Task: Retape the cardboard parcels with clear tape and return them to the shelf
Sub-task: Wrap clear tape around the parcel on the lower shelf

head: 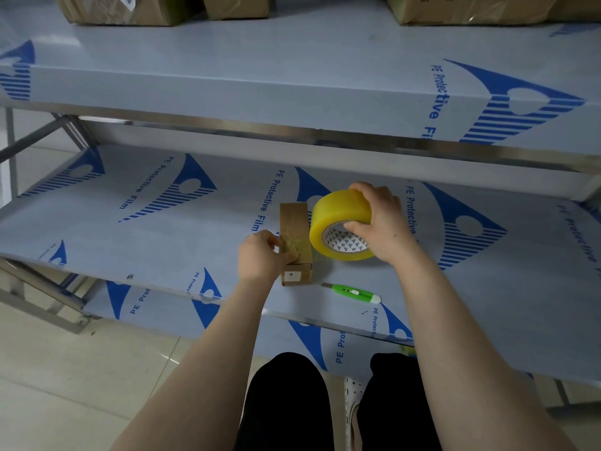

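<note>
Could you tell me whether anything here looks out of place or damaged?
The tape on the box looks wrinkled where the left hand pinches it. The green knife lies near the shelf edge, blade seemingly out.

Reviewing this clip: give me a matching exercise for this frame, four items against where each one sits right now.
Items:
1. tape roll
2. small parcel
3. green knife
4. large boxes

Places:
A. lying loose near the front edge of the middle shelf
B. standing at the back of the upper shelf
C. gripped by the right hand
D. held at its near end by the left hand

Pairs: 1-C, 2-D, 3-A, 4-B
</note>
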